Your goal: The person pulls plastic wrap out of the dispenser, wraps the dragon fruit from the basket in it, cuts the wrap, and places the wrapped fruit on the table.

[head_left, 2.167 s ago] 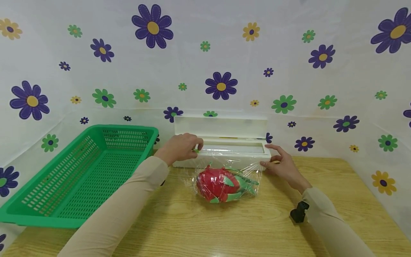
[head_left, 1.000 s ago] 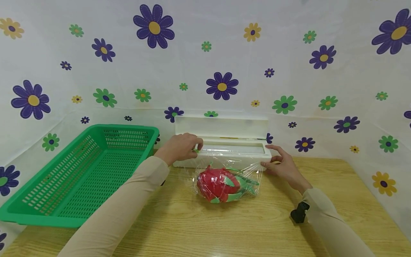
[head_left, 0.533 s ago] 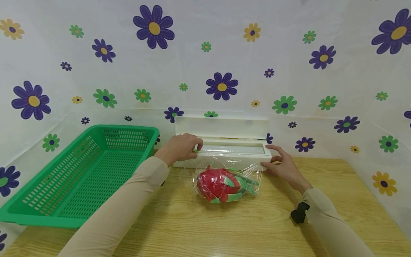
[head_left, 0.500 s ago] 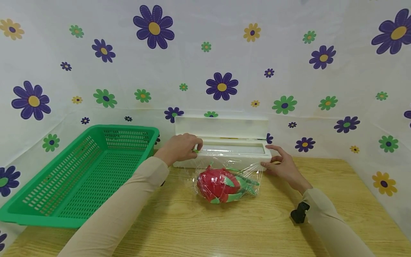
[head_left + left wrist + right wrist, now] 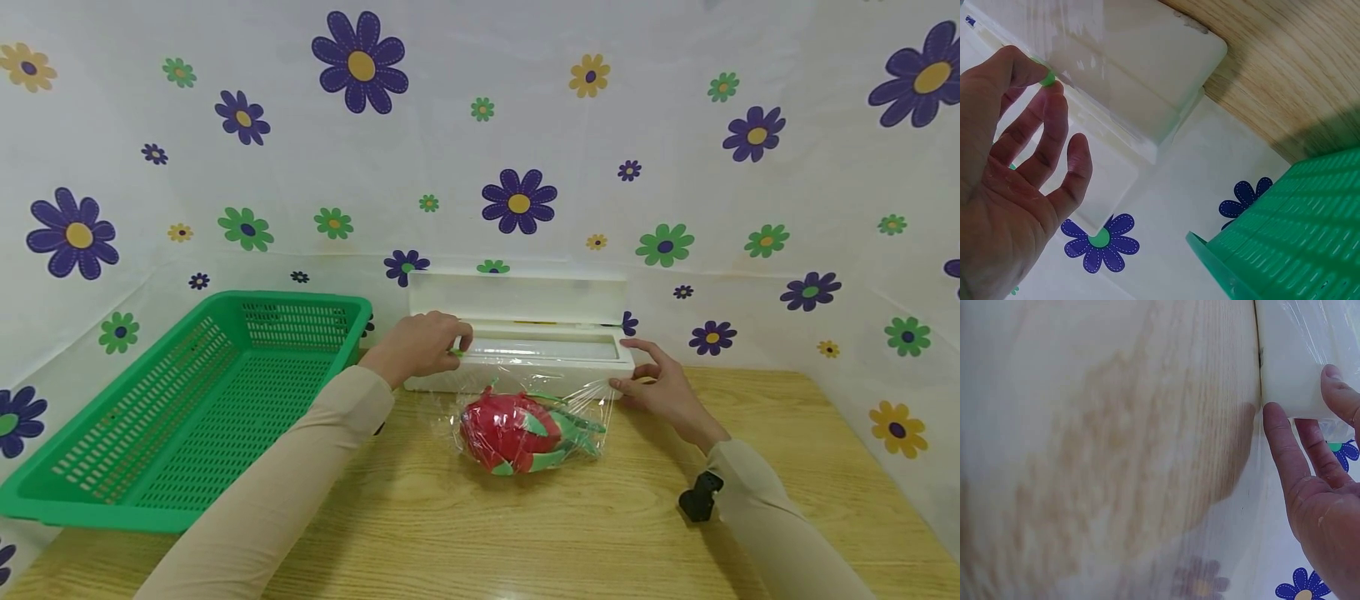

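A white cling film dispenser (image 5: 431, 382) stands near the back of the table, its lid (image 5: 517, 297) raised behind a film roll (image 5: 540, 348). My left hand (image 5: 423, 343) pinches the small green slider (image 5: 1049, 79) on its front edge, left of the middle. At the other end, my right hand (image 5: 663, 392) holds the dispenser's corner; the right wrist view has the thumb on one face and fingertips against the end. Clear film (image 5: 597, 400) runs from the dispenser over a red and green dragon fruit (image 5: 506, 429) lying in front. The fruit is covered by wrinkled film.
To the left, a green slotted basket (image 5: 183, 521) stands on the wooden table (image 5: 525, 533). A white sheet (image 5: 450, 142) with printed flowers hangs behind and along both sides. A black device (image 5: 699, 497) sits at my right wrist.
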A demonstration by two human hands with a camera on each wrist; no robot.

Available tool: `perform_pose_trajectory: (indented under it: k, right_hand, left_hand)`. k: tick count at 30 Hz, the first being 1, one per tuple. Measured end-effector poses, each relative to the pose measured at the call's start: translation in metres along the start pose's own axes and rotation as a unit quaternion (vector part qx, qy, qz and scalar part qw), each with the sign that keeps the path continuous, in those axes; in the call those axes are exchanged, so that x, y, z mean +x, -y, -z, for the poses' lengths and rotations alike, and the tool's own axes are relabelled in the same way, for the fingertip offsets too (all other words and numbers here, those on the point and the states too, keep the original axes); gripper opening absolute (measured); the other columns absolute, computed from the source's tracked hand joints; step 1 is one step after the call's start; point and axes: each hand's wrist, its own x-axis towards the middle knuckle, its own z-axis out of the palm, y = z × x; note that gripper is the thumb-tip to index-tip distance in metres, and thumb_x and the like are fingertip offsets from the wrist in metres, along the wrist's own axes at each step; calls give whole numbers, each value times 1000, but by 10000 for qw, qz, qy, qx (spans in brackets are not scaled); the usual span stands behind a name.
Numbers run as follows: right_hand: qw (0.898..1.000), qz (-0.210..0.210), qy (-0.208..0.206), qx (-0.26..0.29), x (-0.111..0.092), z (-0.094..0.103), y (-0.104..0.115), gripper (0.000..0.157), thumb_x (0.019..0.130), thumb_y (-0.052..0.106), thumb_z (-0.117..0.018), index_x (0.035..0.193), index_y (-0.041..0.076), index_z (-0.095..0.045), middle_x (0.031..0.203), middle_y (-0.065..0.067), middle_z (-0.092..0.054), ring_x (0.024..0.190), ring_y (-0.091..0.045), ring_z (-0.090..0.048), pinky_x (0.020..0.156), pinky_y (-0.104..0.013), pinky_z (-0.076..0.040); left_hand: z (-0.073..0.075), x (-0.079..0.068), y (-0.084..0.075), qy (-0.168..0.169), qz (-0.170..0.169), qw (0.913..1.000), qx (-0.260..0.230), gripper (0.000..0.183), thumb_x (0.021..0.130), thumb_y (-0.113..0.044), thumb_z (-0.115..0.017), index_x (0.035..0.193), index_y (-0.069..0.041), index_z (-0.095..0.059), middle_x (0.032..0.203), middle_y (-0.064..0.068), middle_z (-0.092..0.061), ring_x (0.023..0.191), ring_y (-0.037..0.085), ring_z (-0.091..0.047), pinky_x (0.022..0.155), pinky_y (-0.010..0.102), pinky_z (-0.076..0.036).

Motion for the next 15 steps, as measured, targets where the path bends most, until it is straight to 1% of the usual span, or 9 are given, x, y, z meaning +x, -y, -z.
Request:
perform_pose_trajectory:
  k: [15]
  right_hand:
    - [10000,-33,-12,5,-1,-1,2,75,97,21,-72,159,23,-30,118,-23,-61,95,-23,-68,84,-28,-62]
  left_hand:
    - [0,-1,2,53,26,10000,81,10,95,-18,-68,105,-18,-67,104,2,-71,88,18,-63,79,35,-58]
